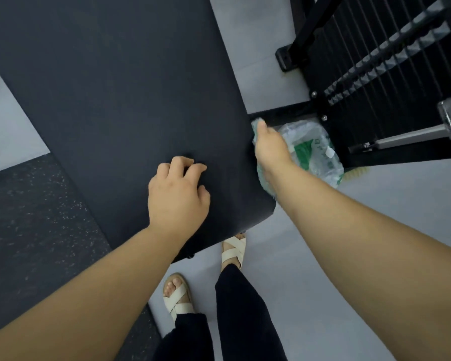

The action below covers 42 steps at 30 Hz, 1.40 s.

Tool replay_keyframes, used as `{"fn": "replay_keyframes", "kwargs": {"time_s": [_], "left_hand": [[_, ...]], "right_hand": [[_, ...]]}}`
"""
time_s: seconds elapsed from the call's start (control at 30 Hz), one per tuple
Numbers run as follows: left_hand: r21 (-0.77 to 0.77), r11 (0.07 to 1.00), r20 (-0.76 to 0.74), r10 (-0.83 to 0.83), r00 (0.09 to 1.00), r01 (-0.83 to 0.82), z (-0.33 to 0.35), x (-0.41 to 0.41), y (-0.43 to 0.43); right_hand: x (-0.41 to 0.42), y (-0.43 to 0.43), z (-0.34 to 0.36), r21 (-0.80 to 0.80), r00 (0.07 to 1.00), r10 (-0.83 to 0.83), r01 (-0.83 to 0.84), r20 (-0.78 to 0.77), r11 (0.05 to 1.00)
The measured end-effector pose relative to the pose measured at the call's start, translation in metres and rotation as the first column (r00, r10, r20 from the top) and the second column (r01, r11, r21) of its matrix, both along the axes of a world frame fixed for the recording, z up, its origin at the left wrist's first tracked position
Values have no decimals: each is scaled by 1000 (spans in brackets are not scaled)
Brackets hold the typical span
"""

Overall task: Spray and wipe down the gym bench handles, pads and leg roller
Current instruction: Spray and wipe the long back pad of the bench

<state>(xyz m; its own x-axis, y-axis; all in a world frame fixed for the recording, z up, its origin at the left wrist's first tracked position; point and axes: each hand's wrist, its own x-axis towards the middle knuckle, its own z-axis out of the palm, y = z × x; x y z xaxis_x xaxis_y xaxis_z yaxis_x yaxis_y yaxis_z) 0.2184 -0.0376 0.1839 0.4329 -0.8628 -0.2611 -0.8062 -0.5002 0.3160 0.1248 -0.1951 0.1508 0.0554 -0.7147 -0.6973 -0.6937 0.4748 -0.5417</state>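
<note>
The big dark flat bench pad (pixel 115 87) lies under the person's left hand (pixel 177 196) and reaches far out in front of it. That hand sits on top of the pad, near its close end. Its fingers (pixel 190 161) are bent like a claw, with the tips on the pad, and it holds nothing. I think it is there to lean on and keep the person steady.

The right hand (pixel 270 147) is at the side edge of the pad, just to the right of the left hand and a bit further out. It holds a soft green cloth (pixel 264 178) flat against that edge. Bits of cloth stick out past the thumb and under the wrist. The fingers under the hand are hidden, so I cannot tell how they bend. It looks like the side of the pad is getting wiped now. The handles and the leg roller are not in sight, so I cannot tell if they are done.

Just past the right hand, a crinkly clear plastic bag with green print (pixel 313 149) lies on the pale grey floor (pixel 349 230). Beyond it stands a black metal gym machine (pixel 375 74). Left of the left hand there is a dark speckled floor mat (pixel 37 217). Below both hands are feet in cream strap sandals (pixel 233 250).
</note>
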Motion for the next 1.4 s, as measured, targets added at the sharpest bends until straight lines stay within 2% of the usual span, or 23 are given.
{"fn": "replay_keyframes", "kwargs": {"time_s": [0.1, 0.2, 0.3, 0.4, 0.53, 0.63, 0.77, 0.9, 0.97, 1.07, 1.2, 1.3, 1.4], "left_hand": [[11, 1000, 12, 2, 1000, -2, 5, 16, -19], [35, 999, 122, 2, 992, -6, 10, 42, -44], [146, 981, 173, 106, 979, -131, 16, 69, -69], [232, 961, 199, 102, 975, -148, 17, 76, -80], [294, 946, 224, 69, 972, -135, 13, 74, -84], [313, 941, 223, 59, 973, -129, 14, 74, -86], [340, 933, 221, 38, 974, -114, 14, 74, -86], [342, 935, 218, 19, 976, -95, 15, 74, -86], [348, 934, 213, 0, 977, -76, 15, 74, -87], [359, 932, 215, -33, 976, -47, 15, 77, -86], [369, 929, 184, -83, 980, 9, 22, 85, -84], [276, 960, 133, -86, 987, 47, 32, 102, -81], [177, 981, 60, -94, 994, 82, 43, 128, -79]], "right_hand": [[51, -34, 14, -137, 991, 79, -64, 108, 989], [46, -22, 12, -213, 984, 163, -145, 66, 966], [-4, 9, 0, -165, 989, 146, -140, 21, 976], [-32, 21, -5, -57, 981, 177, -181, -73, 982], [33, -28, 1, -172, 975, 217, -221, -45, 960], [92, -73, 9, -247, 981, 191, -178, 27, 953], [85, -64, 8, -285, 982, 187, -176, 10, 942], [9, -8, 0, -143, 986, 151, -160, -73, 977], [-3, 4, 4, -100, 986, 128, -138, -103, 985], [47, -29, 8, -189, 980, 149, -173, -134, 967], [133, -90, 20, -317, 991, 99, -123, -93, 940], [129, -85, 18, -344, 994, 76, -101, -84, 933], [86, -48, 15, -290, 991, 53, -88, -126, 953]]}}
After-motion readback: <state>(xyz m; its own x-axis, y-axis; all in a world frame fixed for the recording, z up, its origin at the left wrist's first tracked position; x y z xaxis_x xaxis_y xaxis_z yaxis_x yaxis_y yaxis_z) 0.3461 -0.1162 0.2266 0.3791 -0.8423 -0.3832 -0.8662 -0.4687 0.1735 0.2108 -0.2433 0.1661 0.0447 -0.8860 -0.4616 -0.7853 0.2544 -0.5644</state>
